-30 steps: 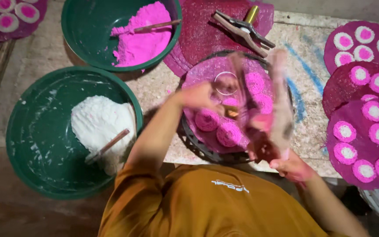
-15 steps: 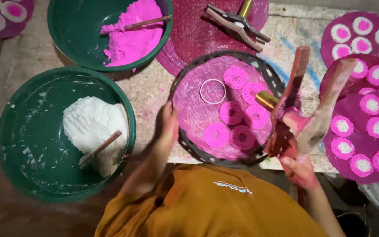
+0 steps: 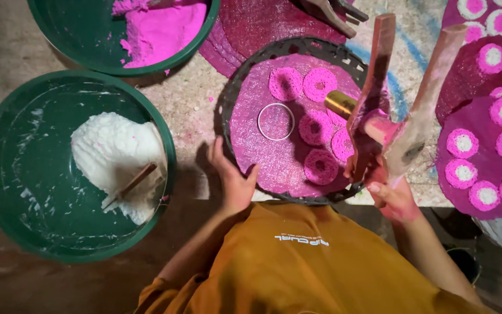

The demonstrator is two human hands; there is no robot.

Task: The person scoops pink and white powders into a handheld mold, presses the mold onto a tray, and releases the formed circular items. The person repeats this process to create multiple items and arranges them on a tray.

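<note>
Right hand: the right hand (image 3: 391, 195), stained pink, is closed around the lower ends of a two-handled wooden press (image 3: 399, 93), holding it upright over the right edge of the round tray (image 3: 233, 99).
Press: its two handles spread apart upward; a brass cylinder (image 3: 340, 103) juts from its joint toward the tray's middle.
Left hand: the left hand (image 3: 232, 177) rests with fingers loosely spread on the tray's lower-left rim, gripping nothing that I can make out.
Tray: dark woven rim, lined with a magenta mesh mat (image 3: 268, 157); on it lie lacy pink noodle rounds (image 3: 319, 167) and a thin metal ring (image 3: 276, 121) left of them.
Left of tray: a green basin (image 3: 7, 174) holding white dough (image 3: 114, 154) with a wooden stick (image 3: 130, 185) stuck in it.
Top left: a second green basin (image 3: 71, 40) with pink dough (image 3: 164, 26).
Right edge: stacked magenta mats (image 3: 466, 116) carrying pink-and-white rounds (image 3: 463, 142).
Top: possibly a second press (image 3: 335, 11), mostly cut off.
</note>
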